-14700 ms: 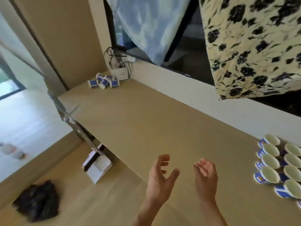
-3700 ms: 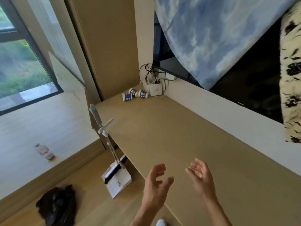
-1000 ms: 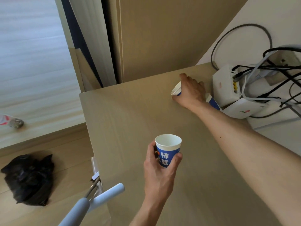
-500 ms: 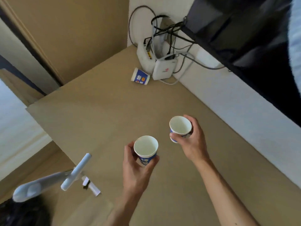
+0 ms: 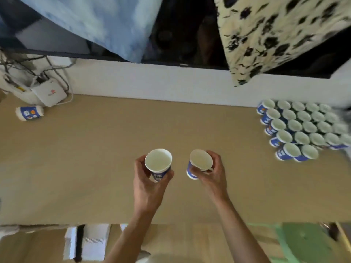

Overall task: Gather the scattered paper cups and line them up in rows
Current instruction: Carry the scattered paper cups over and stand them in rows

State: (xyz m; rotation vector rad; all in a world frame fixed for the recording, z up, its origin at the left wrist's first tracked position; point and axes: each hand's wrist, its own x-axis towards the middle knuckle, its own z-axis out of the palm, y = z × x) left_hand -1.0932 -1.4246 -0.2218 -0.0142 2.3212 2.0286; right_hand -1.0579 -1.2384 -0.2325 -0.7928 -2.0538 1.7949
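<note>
— Over the middle of the desk (image 5: 95, 158), holding two paper cups side by side, both forearms reaching up from the near edge.

— Left hand (image 5: 150, 185)?

— Wrapping thumb and fingers round the left cup (image 5: 158, 164), keeping it upright, round white mouth facing up, blue printed wall showing below the rim.

— And the right hand (image 5: 212, 175)?

— Curling round the right cup (image 5: 199, 164), tilting it leftward, so showing the pale inside and a strip of blue side. Both hands closed on their cups, not touching each other.

— Anything lying loose?

— Resting on its side at the far left, one stray cup (image 5: 29, 112), just beside the white router (image 5: 48, 92) and its tangle of cables.

— Where are the rest?

— Standing at the far right in tight rows (image 5: 302, 128), rims touching, against the white wall.

— Surfaces?

— Looking like smooth, matte tan board for the desk; hanging above, a soft blue cloth (image 5: 98, 21) and a cream fabric with black flowers (image 5: 275, 31).
</note>
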